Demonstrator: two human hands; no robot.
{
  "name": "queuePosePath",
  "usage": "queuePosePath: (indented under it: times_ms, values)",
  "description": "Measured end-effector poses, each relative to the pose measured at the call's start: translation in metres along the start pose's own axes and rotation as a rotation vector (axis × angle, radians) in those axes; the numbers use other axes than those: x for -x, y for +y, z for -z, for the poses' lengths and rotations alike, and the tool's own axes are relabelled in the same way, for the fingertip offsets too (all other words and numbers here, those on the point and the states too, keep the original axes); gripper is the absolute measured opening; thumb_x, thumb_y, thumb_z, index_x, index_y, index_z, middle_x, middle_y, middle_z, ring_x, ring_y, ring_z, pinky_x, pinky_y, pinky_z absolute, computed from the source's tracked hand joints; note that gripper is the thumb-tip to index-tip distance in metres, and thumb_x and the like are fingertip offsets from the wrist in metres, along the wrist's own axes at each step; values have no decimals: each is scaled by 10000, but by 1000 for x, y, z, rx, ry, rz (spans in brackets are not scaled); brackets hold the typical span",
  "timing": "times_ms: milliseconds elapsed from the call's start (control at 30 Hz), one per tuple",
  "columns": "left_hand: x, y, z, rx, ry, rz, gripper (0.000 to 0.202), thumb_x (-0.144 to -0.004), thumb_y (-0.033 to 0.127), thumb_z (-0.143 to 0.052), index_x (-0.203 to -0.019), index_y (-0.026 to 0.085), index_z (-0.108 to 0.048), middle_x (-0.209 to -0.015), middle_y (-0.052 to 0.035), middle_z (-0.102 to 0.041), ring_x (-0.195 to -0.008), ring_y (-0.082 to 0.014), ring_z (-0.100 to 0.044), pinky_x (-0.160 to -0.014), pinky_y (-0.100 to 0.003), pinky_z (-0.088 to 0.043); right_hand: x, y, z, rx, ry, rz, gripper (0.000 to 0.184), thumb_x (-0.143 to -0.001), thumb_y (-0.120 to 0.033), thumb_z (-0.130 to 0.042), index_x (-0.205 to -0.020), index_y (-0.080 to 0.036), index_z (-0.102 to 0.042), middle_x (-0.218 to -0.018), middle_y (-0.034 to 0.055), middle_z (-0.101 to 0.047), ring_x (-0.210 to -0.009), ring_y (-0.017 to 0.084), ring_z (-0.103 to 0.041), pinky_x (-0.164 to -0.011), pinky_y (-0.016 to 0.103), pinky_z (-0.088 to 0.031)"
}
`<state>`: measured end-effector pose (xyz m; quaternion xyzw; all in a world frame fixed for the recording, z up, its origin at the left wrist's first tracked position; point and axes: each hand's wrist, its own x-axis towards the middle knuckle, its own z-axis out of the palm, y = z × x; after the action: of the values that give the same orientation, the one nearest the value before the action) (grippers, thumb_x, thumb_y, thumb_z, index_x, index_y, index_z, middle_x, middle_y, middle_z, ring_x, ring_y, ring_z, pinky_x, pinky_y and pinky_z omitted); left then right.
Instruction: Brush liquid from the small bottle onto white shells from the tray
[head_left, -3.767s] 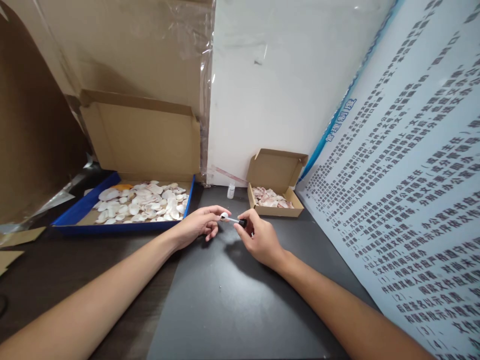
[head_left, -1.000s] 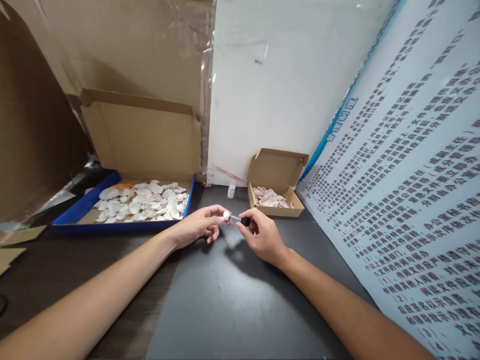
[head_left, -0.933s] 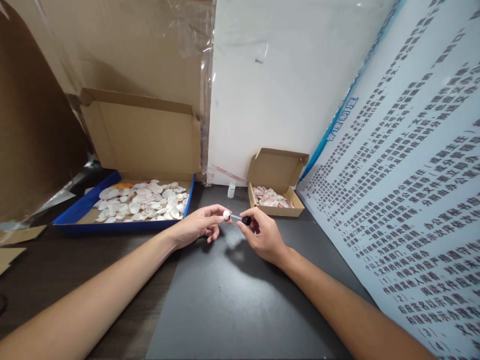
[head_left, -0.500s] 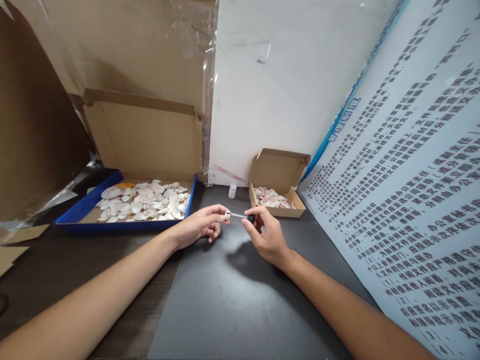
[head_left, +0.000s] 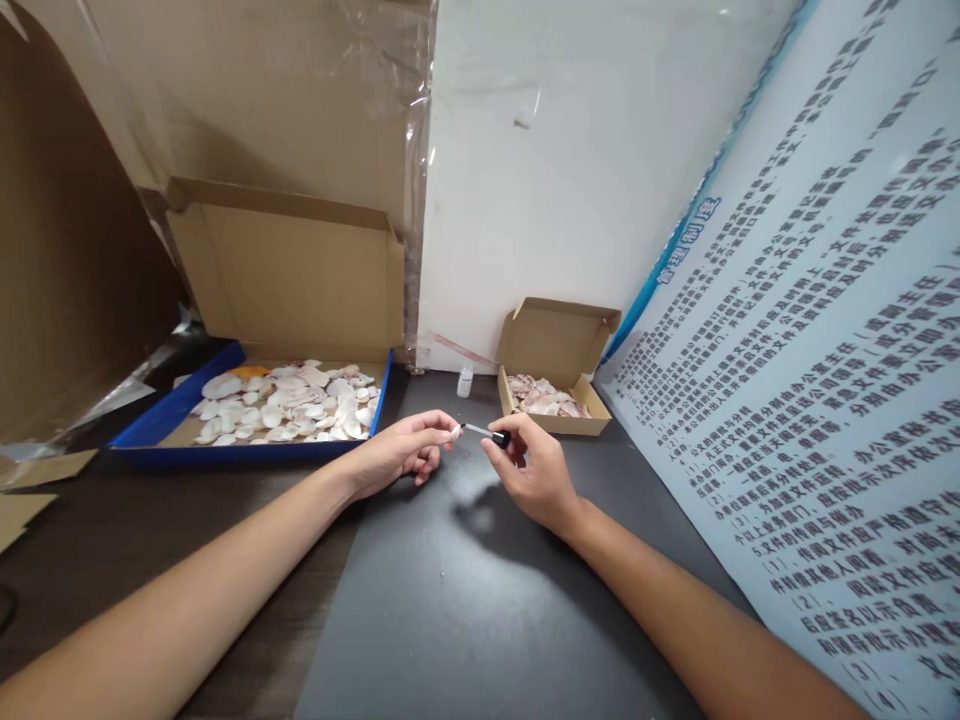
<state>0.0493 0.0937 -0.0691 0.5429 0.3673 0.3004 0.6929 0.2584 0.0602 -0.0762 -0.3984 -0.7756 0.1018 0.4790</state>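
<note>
My left hand (head_left: pixel 401 452) pinches a small whitish shell (head_left: pixel 454 433) between thumb and fingertips. In my right hand (head_left: pixel 531 470) is a brush applicator (head_left: pixel 480 431) with a black cap and a pale stem, pointing left. Its dark tip is at the shell's right edge; whether it touches, I cannot tell. Both hands are raised over the dark table, facing each other. Behind them stands a small clear bottle (head_left: pixel 466 381) with a white label, its top uncapped as far as I can see.
An open blue-sided cardboard box (head_left: pixel 247 452) at the left holds many white shells (head_left: pixel 300 400). A smaller open cardboard box (head_left: pixel 574 424) at the back right holds pinkish shells (head_left: pixel 547 396). A printed board (head_left: pixel 817 330) leans along the right side, and a white panel (head_left: pixel 555 200) rises behind.
The shell has turned in my left fingertips and shows less of its face. The brush tip has shifted from across the shell to its right edge.
</note>
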Motion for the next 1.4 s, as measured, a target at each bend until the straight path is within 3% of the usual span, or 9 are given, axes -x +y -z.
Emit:
queuePosePath:
  times_ms: [167,300,533,800,1000,1133,1267,1400]
  values:
    - [1,1,0,-2,0,11,304,-788,401,-641,-974,189,-526,-702,46,-435,-511,-33,-395,-435,-151,-358,-1,1,0,17,-8,2,103,-874,-263,-608,-931,-178,-594,-653,-29,-533,-526,92,-477,-531,216,-410]
    - [0,1,0,3,-10,15,287,-782,387,-639,-954,188,-523,-770,33,-465,-523,-31,-420,-437,-154,-364,-3,3,2,10,8,8,96,-884,-257,-604,-937,-177,-609,-673,-18,-556,-529,93,-477,-532,220,-411]
    - [1,0,0,62,-22,-2,187,-812,303,-556,-950,236,-449,-845,36,-519,-488,-35,-457,-440,-168,-365,0,2,1,-69,-84,55,97,-920,-246,-575,-948,-196,-653,-771,11,-611,-586,98,-511,-580,225,-441]
    - [-1,-1,1,60,-36,-9,222,-834,385,-574,-919,218,-454,-911,24,-551,-466,-24,-474,-426,-168,-368,1,3,2,-55,-147,46,200,-945,-223,-504,-1088,-202,-641,-840,22,-619,-647,109,-537,-643,242,-447]
    - [0,0,-1,31,-17,-12,265,-830,436,-589,-921,219,-466,-954,22,-563,-471,-21,-493,-426,-167,-381,0,1,4,-30,-92,12,192,-953,-243,-495,-1071,-192,-637,-812,23,-607,-636,118,-520,-642,254,-438]
    - [1,1,-2,45,-18,-15,265,-829,427,-594,-926,218,-464,-970,20,-562,-487,-25,-514,-422,-162,-376,0,0,3,-65,-137,29,199,-959,-236,-472,-1076,-206,-629,-873,33,-629,-676,124,-542,-651,253,-444]
    - [1,1,-2,20,-18,-20,271,-826,433,-597,-913,211,-468,-961,24,-552,-481,-17,-499,-424,-161,-373,-1,2,2,-23,-82,-14,177,-944,-255,-501,-1051,-194,-628,-792,18,-604,-610,118,-512,-618,252,-437]
    - [1,1,-2,29,-3,-15,250,-834,414,-580,-917,215,-454,-932,27,-550,-464,-17,-473,-421,-164,-361,0,2,2,-67,-125,13,199,-959,-243,-466,-1071,-200,-624,-876,33,-636,-661,121,-535,-636,249,-442]
